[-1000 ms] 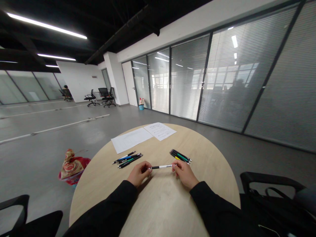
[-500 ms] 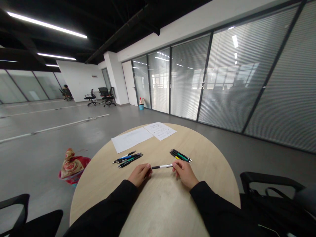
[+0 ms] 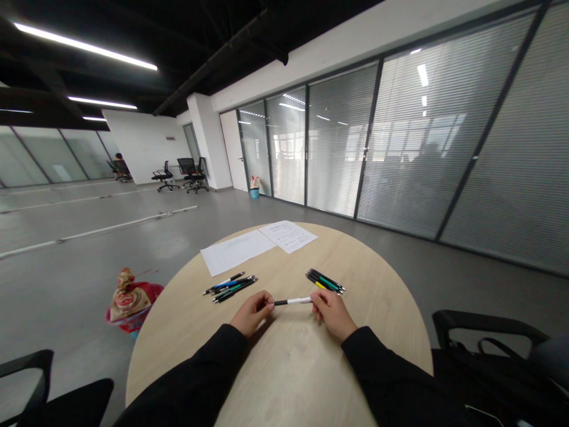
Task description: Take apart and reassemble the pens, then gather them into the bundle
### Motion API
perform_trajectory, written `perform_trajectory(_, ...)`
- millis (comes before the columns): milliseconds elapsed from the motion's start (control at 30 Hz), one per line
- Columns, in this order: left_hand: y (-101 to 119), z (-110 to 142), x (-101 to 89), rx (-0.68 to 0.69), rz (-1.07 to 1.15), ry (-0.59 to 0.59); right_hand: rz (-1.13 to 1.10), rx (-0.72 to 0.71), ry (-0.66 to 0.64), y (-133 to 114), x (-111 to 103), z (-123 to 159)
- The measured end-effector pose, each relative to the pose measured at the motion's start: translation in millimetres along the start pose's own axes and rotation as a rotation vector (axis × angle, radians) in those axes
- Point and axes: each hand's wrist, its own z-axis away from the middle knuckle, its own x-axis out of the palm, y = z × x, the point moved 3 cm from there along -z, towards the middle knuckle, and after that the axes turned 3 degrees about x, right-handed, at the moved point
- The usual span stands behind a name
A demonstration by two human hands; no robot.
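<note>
A pen (image 3: 293,301) with a white barrel and a black grip section lies level between my two hands, just above the table. Its black end is pinched in the fingers of my left hand (image 3: 254,312). The white end sits between the thumb and fingers of my right hand (image 3: 331,311). Beyond my left hand lies a loose group of pens (image 3: 231,286), black, blue and green. Past my right hand several more pens (image 3: 325,280) lie side by side, black with green and yellow parts. Both pen ends are hidden by my fingers.
The round wooden table (image 3: 377,279) bears two sheets of paper, a blank-looking one (image 3: 235,251) and a printed one (image 3: 288,236), at its far side. A bin with a bag (image 3: 131,302) stands on the floor at left. Chair armrests (image 3: 489,323) flank the table.
The fingers of my left hand have shifted slightly on the black end of the pen, the thumb now more extended. The pen and my right hand have barely moved.
</note>
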Motion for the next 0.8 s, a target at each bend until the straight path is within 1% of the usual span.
perform_trajectory(100,-0.5,-0.3,1.2,0.014,0.025,-0.011,-0.002,0.0,0.001,-0.6,-0.1,0.0)
perform_trajectory(200,4.1,0.5,1.8,0.008,-0.029,-0.011,0.001,-0.003,0.006,-1.7,-1.0,0.1)
perform_trajectory(333,7.6,2.3,2.2,-0.058,-0.103,0.021,0.004,-0.014,0.019,-1.1,-1.7,-0.8)
perform_trajectory(433,8.1,2.9,3.2,-0.108,-0.111,-0.008,0.011,-0.014,0.028,0.7,-1.5,-2.0)
perform_trajectory(500,9.7,2.7,2.9,-0.097,-0.14,-0.033,0.015,-0.014,0.026,1.5,-1.2,-2.6)
perform_trajectory(633,12.5,1.7,0.6,-0.021,-0.193,-0.047,0.02,-0.018,0.027,1.9,-1.5,-2.7)
perform_trajectory(700,10.1,1.2,0.3,-0.008,-0.167,-0.048,0.022,-0.013,0.03,1.7,-2.0,-2.2)
perform_trajectory(800,3.2,0.7,1.3,-0.017,-0.061,-0.064,0.021,0.013,0.017,0.8,-2.2,-0.8)
